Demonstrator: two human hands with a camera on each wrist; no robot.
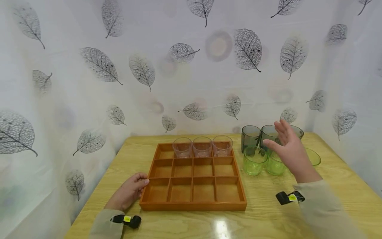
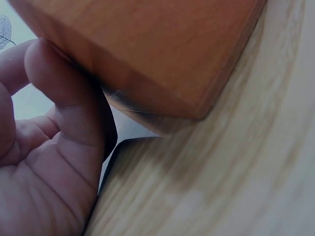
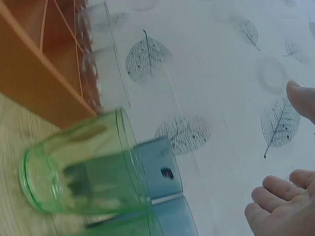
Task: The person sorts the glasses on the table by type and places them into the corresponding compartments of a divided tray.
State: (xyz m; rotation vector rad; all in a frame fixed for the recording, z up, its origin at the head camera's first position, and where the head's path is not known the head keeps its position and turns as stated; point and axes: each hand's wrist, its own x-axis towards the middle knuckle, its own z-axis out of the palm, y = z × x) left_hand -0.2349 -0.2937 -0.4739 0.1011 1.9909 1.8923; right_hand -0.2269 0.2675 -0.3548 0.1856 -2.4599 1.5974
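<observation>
A brown wooden compartment tray [image 1: 193,206] sits on the table. My left hand [image 1: 129,191] holds it at the left edge, with bent fingers and thumb against its side wall; the left wrist view shows the contact close up. Three clear glasses [image 1: 202,149] stand in a row in the tray's back compartments. Raised over the green cups on the right, my right hand [image 1: 290,152] has its fingers extended and thumb spread, holding nothing. Beneath and beside it stand light green cups [image 1: 253,162], one mostly hidden by the hand. Behind them are three dark grey-tinted cups [image 1: 250,137], partly covered.
The wooden table [image 1: 262,212] ends at a white leaf-printed curtain [image 1: 191,83] along the back and sides. In the right wrist view, a green cup [image 3: 44,182] stands close to the tray's side wall [image 3: 44,83].
</observation>
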